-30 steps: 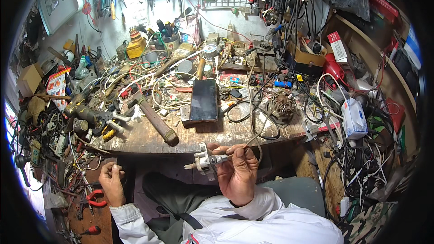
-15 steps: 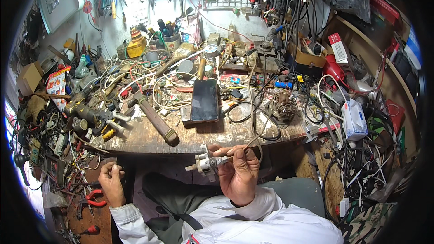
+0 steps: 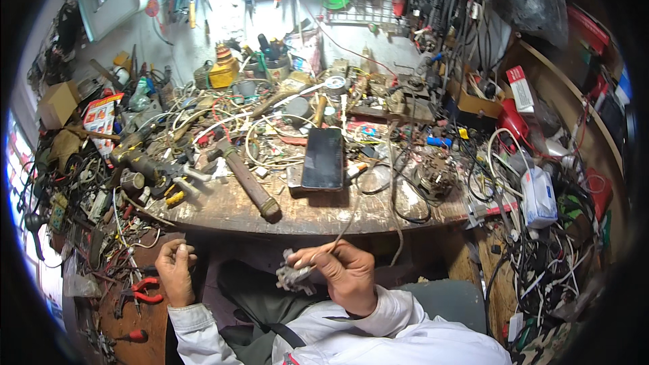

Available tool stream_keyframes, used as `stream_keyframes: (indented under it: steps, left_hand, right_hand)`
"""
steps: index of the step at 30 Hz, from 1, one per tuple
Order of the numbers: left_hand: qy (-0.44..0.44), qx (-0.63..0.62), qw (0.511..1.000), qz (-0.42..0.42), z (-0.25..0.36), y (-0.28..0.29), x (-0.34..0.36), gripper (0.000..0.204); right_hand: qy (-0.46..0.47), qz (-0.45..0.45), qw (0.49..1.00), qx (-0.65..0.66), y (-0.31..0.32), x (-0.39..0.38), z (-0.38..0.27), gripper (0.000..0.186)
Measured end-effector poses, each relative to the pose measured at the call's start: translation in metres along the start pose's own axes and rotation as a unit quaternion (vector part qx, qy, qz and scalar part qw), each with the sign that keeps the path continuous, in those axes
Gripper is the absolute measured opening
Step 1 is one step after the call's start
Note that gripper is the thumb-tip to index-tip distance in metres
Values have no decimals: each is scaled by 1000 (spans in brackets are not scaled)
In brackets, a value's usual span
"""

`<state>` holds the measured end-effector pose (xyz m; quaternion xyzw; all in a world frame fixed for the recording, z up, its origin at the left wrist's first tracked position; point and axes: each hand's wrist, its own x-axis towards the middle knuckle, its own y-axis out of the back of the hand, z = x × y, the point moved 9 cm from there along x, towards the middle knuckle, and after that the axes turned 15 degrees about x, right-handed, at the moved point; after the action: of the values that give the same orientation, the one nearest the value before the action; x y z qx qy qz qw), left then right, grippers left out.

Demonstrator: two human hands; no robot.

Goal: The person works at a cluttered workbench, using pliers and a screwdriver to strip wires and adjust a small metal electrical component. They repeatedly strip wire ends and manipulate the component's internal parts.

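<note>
My right hand (image 3: 349,276) is closed around a small grey fitting (image 3: 295,277) with knobs and prongs, its image smeared by motion, so its exact kind does not show. A thin brownish cord (image 3: 397,230) loops over the bench's front edge, and a length of it runs to the fingers of this hand. Over the lower shelf at the left, my left hand (image 3: 176,276) has its fingers curled and thumb pressed against them; whether anything is pinched there cannot be made out. Below it lie red-handled pliers (image 3: 146,290).
On the cluttered wooden workbench (image 3: 203,211) lie a black phone (image 3: 323,160), a wooden-handled hammer (image 3: 250,186) and tangled wires. A red-handled screwdriver (image 3: 135,335) rests on the lower left shelf. Cables and a white-blue packet (image 3: 539,197) crowd the right side.
My right hand has moved left and lower with the grey fitting, which is now tilted differently. My left hand keeps its curled pose. The whole view has shifted slightly.
</note>
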<state>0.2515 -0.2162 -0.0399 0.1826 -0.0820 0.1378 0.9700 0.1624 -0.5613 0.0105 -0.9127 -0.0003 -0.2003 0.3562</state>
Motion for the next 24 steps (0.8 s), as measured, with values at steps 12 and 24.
stream_keyframes:
  steps: [12,24]
  left_hand:
    - [-17,-163,970,-179,118,-82,1,56]
    - [2,-291,956,39,88,-21,-17,42]
  right_hand:
    - [38,-202,883,-421,-43,-17,68,15]
    - [65,-363,805,-465,-75,-49,139,18]
